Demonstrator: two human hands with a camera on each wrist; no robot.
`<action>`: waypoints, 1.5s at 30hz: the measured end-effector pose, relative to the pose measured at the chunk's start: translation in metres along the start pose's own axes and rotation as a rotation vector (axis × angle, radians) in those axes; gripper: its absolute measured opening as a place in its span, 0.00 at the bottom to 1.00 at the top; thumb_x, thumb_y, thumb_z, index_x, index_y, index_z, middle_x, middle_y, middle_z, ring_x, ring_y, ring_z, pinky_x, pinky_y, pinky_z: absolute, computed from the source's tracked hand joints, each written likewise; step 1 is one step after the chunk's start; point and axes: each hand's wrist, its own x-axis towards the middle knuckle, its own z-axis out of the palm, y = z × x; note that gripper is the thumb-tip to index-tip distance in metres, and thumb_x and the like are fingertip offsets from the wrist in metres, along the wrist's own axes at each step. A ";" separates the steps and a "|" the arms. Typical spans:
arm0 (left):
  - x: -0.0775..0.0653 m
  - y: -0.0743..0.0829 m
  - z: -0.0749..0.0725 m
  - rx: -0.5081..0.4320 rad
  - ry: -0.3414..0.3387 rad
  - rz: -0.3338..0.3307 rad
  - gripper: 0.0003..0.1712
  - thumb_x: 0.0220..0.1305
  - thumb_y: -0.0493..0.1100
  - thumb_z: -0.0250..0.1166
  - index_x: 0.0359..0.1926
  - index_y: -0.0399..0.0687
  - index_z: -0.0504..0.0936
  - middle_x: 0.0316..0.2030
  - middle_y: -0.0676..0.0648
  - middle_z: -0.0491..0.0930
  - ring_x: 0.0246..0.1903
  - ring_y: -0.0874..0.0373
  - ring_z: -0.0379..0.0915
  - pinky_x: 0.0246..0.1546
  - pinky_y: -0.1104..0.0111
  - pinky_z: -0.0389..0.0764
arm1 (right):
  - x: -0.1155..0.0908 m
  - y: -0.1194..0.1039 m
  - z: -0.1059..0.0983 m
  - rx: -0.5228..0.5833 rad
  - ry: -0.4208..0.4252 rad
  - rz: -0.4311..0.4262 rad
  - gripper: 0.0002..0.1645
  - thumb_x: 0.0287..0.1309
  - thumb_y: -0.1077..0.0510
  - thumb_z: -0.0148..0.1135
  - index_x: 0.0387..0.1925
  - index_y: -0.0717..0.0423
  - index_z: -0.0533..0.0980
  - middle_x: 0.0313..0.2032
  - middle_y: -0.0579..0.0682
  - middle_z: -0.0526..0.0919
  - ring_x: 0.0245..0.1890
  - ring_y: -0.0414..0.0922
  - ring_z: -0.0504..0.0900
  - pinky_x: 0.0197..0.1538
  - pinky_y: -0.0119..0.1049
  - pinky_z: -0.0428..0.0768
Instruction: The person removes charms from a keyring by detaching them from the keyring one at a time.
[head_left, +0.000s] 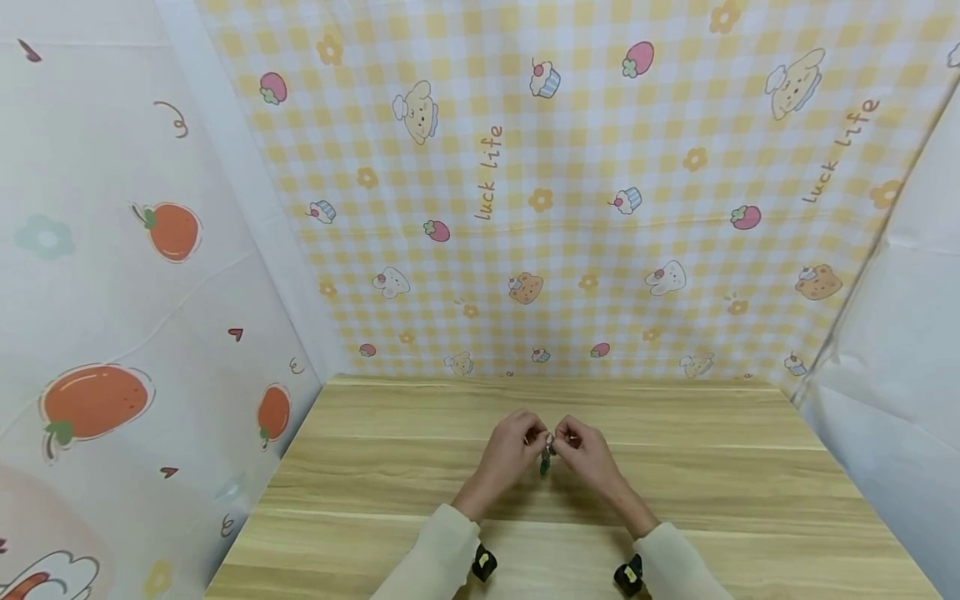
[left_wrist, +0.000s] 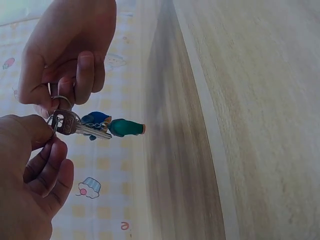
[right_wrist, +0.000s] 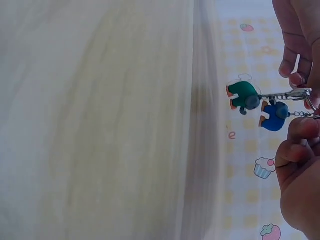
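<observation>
My left hand (head_left: 512, 450) and right hand (head_left: 588, 454) are close together above the table, both pinching metal key rings. In the left wrist view, a silver key (left_wrist: 67, 123) hangs from a ring at my left thumb (left_wrist: 32, 129). Another loop of ring (left_wrist: 62, 98) shows at the right fingertips (left_wrist: 65, 86). Beside the key dangle a green elephant charm (right_wrist: 242, 94) and a blue elephant charm (right_wrist: 273, 117), both with grey heads and orange feet. A short chain (right_wrist: 300, 114) runs from the blue one toward my right fingers. My fingers hide part of the rings.
The wood-grain table (head_left: 360, 467) lies beneath both hands. Behind it hangs a yellow checked cloth (head_left: 570, 250), with a white printed sheet (head_left: 150, 317) on the left and a plain white one (head_left: 892, 333) on the right. Black devices (head_left: 484, 563) sit at both wrists.
</observation>
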 end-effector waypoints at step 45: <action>-0.006 -0.017 -0.014 -0.131 0.112 -0.145 0.02 0.72 0.38 0.69 0.39 0.45 0.86 0.36 0.49 0.83 0.34 0.62 0.78 0.35 0.75 0.82 | -0.004 0.021 -0.067 -0.150 0.181 -0.027 0.02 0.73 0.64 0.64 0.40 0.59 0.81 0.32 0.50 0.81 0.25 0.34 0.73 0.28 0.28 0.73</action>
